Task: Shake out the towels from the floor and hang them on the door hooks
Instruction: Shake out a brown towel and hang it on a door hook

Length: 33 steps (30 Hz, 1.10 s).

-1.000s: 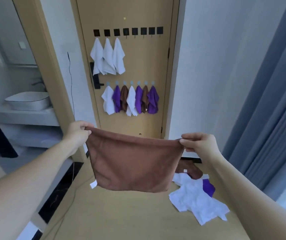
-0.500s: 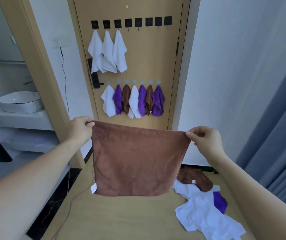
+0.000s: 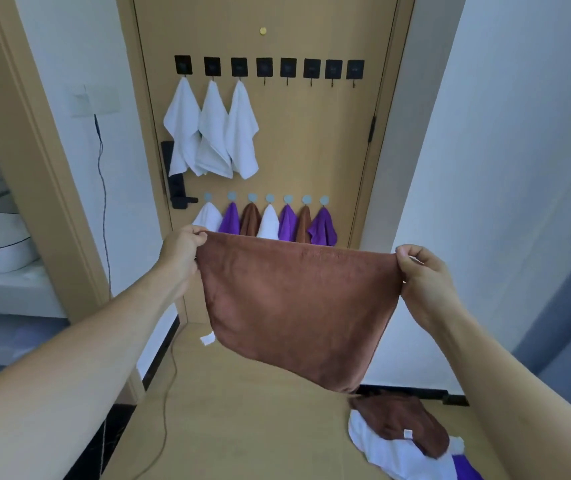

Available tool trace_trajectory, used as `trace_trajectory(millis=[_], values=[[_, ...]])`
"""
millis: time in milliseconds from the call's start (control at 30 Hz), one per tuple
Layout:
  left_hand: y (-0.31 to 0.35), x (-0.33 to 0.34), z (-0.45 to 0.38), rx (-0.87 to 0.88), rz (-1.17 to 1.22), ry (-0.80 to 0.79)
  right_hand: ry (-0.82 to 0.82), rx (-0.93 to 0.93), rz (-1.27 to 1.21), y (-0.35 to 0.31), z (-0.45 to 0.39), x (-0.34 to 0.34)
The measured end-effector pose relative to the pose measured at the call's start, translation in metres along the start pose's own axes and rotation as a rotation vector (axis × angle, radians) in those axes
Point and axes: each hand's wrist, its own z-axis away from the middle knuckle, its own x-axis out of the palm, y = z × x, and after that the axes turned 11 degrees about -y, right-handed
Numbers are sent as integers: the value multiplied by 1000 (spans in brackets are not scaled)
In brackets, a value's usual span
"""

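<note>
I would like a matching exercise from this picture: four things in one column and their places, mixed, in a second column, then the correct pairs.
Things
1. brown towel
2. white towels
3. pile
4. free hooks

Places
A. on the floor, lower right
B. top row of the door, right part
C. stretched between the left hand and right hand
D. hanging from the top row, left part

Pairs: 1-C, 2-D, 3-A, 4-B

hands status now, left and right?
Left hand: pinches one top corner of the brown terry towel.
Right hand: pinches the towel's other top corner.
</note>
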Motion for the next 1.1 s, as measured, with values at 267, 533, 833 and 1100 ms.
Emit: trace_trajectory(millis=[267,533,833,1100], values=[[40,-12,-106,14,-155,-164,-229,-37,366,-25,-123,83],[88,-9,-241,162,-774,-435,-612,-53,851,-39,-300,108],[141,14,-392,151,-909,-381,-589,-112,641,-65,-479,120],[172,29,-502,315,-802,-225,-332,-319,361,-80,-577,143]])
